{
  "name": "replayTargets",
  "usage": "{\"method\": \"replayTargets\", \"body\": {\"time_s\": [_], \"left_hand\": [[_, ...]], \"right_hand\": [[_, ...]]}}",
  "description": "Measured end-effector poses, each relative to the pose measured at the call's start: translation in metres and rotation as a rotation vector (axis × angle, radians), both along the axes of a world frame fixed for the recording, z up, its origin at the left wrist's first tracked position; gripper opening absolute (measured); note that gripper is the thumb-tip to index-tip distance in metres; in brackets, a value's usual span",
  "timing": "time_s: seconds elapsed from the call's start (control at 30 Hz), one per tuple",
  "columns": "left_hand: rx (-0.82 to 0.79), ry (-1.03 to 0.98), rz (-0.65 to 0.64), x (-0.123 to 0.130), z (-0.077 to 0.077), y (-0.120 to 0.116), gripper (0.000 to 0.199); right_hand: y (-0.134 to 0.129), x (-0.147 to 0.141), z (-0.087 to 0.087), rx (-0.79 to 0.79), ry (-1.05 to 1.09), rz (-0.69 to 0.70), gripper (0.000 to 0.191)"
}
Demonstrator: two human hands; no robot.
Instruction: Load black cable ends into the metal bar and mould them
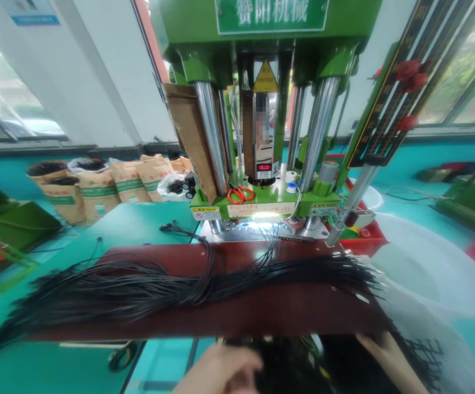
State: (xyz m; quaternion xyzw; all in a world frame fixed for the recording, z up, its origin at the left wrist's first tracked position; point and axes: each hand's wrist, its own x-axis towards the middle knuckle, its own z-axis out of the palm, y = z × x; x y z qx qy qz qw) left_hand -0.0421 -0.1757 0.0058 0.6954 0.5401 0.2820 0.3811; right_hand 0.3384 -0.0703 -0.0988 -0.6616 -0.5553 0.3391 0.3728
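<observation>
My left hand (223,368) is at the bottom of the view, in front of the brown board's edge. It is smeared by motion, and I cannot make out anything in its fingers. Further right, my right hand (387,355) is at the front edge of the brown board (262,317), its fingertips hard to make out there. A long bundle of black cables (147,284) lies across the board, with light-coloured ends at the right. Several thin cables run from the bundle to the lit metal plate (237,232) of the green press (188,208).
Orange-handled scissors (241,194) and a blue-and-white spool (291,187) rest on the press. A slanted metal post (354,191) stands at the right, near a large white tub (438,268). Paper sacks (98,191) line the back left. Black cables hang off the board's right end.
</observation>
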Motion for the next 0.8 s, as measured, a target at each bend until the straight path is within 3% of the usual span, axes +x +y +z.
{"method": "replayTargets", "body": {"time_s": [0.03,0.13,0.23,0.33,0.5,0.63,0.7,0.8], "left_hand": [[0.073,0.06,-0.097,0.02,0.014,0.016,0.034],[0.405,0.325,-0.128,0.071,0.037,0.073,0.047],[0.567,0.621,-0.016,0.103,0.03,0.128,0.056],[0.518,0.815,-0.042,0.116,0.015,0.163,0.044],[0.465,0.929,-0.286,0.116,0.011,0.176,0.027],[0.393,0.94,-0.388,0.114,0.021,0.173,0.019],[0.337,0.855,-0.388,0.109,0.025,0.175,0.021],[0.21,0.531,-0.308,0.098,0.028,0.185,0.017]], "right_hand": [[0.001,0.0,0.001,0.006,-0.013,0.008,0.033],[0.003,0.001,0.003,0.005,-0.021,0.044,0.032],[-0.001,0.008,0.0,0.01,0.012,0.05,0.031],[-0.008,0.023,-0.011,0.014,0.03,0.013,0.042],[-0.021,0.048,-0.024,-0.022,-0.036,0.027,0.065],[-0.026,0.053,-0.007,-0.002,-0.11,0.048,0.061],[-0.026,0.051,0.006,0.022,-0.137,0.033,0.058],[-0.028,0.048,0.025,0.069,-0.169,0.022,0.052]]}}
